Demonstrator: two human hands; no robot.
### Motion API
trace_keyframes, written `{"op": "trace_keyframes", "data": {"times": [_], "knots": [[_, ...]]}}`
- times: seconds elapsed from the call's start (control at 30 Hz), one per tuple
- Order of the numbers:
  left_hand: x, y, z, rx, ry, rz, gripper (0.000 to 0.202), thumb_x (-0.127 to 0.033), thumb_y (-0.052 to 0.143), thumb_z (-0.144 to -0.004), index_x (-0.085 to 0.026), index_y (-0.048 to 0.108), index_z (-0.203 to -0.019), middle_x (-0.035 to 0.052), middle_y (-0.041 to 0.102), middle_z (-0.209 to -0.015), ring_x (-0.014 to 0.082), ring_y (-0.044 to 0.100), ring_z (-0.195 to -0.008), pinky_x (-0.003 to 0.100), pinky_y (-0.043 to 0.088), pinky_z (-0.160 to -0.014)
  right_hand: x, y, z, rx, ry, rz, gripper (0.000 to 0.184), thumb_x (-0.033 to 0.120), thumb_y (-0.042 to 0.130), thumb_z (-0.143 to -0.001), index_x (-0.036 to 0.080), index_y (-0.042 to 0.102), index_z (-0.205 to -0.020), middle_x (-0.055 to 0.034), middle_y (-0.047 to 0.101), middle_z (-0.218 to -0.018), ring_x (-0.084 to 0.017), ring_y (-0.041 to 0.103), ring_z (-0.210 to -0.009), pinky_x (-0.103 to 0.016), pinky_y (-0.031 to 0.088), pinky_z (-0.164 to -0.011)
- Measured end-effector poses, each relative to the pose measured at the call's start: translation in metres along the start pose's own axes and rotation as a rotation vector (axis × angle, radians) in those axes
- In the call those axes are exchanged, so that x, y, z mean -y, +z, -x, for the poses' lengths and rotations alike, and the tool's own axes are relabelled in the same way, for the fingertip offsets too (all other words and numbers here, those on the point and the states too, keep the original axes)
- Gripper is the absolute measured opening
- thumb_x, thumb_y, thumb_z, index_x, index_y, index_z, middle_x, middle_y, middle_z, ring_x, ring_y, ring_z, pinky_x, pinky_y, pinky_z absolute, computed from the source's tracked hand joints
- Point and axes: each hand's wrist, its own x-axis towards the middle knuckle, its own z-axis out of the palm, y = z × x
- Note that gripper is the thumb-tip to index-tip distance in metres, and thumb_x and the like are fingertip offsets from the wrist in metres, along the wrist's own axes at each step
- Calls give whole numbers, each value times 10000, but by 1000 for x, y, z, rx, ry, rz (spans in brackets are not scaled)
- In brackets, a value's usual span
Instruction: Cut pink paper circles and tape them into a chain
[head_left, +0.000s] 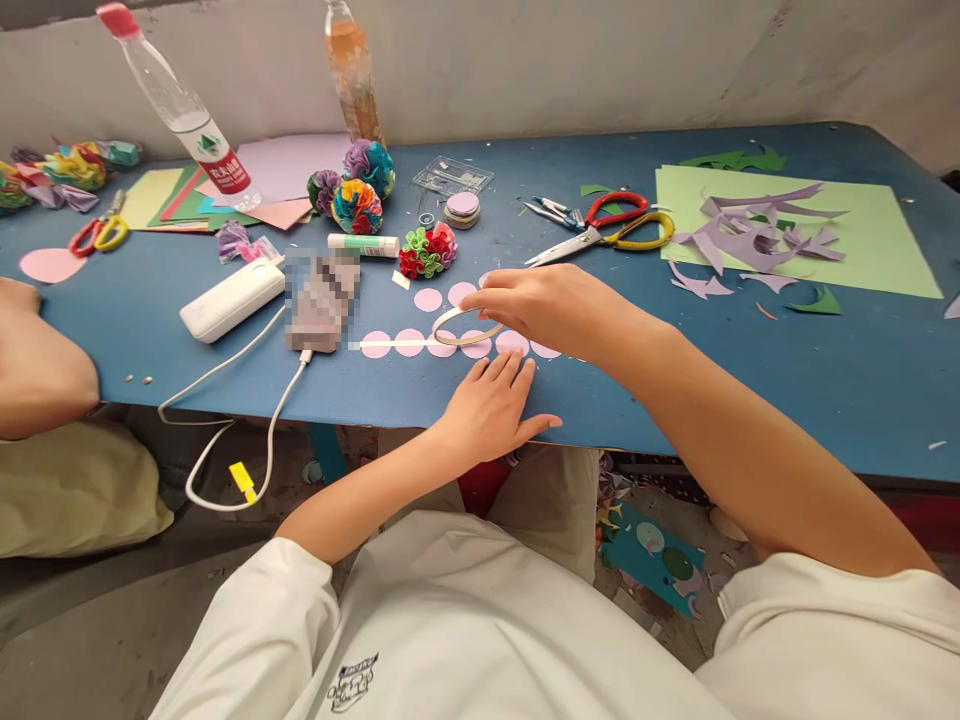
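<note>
Several pink paper circles [409, 343] lie in a row on the blue table, with a narrow white tape strip [386, 344] running across those at the left end. My right hand [555, 305] is above the row, its fingers closed on a thin, pale ring-shaped loop of tape [450, 340], which looks like a nearly used-up roll. My left hand [491, 405] lies flat near the table's front edge, fingers stretched out, the tips at a circle in the row. Behind it are more pink circles [428, 300], partly hidden by my right hand.
Scissors [592, 235], a glue stick [364, 245], paper flower balls [358, 195], and a stack of paper discs [462, 209] stand behind. Left are a cabled phone [322, 305], a power bank [232, 298] and bottles [349, 75]. Green paper [892, 240] bears scraps. Another person's arm [45, 360] rests far left.
</note>
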Motion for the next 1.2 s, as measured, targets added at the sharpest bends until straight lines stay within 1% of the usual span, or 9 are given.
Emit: {"op": "trace_keyframes", "data": {"times": [0.13,0.27,0.33,0.43,0.5,0.6,0.77,0.93,1.2], "knots": [[-1,-2,1,14,-7,12,776,-625,313,-945,-29,403,-1435,183,376,-1530,294,351,-1433,408,321,-1161,-1,1,4,-20,-24,33,332,166,390,-958,195,663,-1146,-68,685,-978,-109,537,-629,-267,228,-510],[-2,-4,0,34,-24,21,778,-627,308,-945,-38,390,-1447,173,355,-1544,293,331,-1443,410,311,-1170,-2,2,8,-11,-39,68,334,162,377,-967,188,648,-1162,-70,681,-995,-114,555,-656,-269,227,-511],[-2,-3,0,39,-34,26,780,-626,308,-946,-36,385,-1450,172,348,-1547,290,325,-1447,408,302,-1177,-1,0,9,9,-39,82,357,99,390,-938,187,638,-1179,-72,680,-1021,-122,580,-707,-268,239,-522],[-2,-3,0,36,-45,31,785,-629,311,-944,-35,382,-1451,173,337,-1552,291,320,-1449,412,299,-1180,1,-6,11,66,-33,108,468,-21,390,-863,182,620,-1216,-78,676,-1070,-145,608,-800,-271,266,-545],[-2,-2,1,29,-42,32,782,-630,310,-945,-36,388,-1447,174,335,-1552,291,321,-1449,415,302,-1178,3,-9,13,107,-24,127,498,-50,380,-847,171,616,-1225,-88,672,-1086,-164,614,-838,-278,287,-563],[-1,-2,2,20,-35,35,777,-626,303,-948,-33,393,-1442,179,338,-1549,287,322,-1449,411,301,-1179,6,-13,14,152,-13,158,474,-42,376,-870,170,619,-1217,-90,671,-1090,-177,613,-857,-289,324,-609],[-1,1,3,6,-39,51,772,-620,291,-954,-28,394,-1439,175,344,-1547,281,318,-1452,409,299,-1180,5,-14,18,163,-11,196,445,-20,374,-896,189,621,-1202,-77,665,-1091,-176,609,-847,-301,355,-669],[-1,2,3,-5,-44,53,770,-623,289,-954,-30,400,-1433,175,349,-1544,283,331,-1445,417,304,-1178,2,-13,22,168,-6,232,463,-39,383,-879,192,613,-1208,-65,656,-1086,-162,593,-825,-291,333,-640],[0,2,2,32,-59,73,777,-626,269,-957,-38,371,-1453,169,324,-1557,273,299,-1462,425,290,-1187,0,-14,28,156,-2,237,482,-51,367,-864,183,608,-1211,-92,654,-1090,-159,579,-765,-306,346,-635]]}}
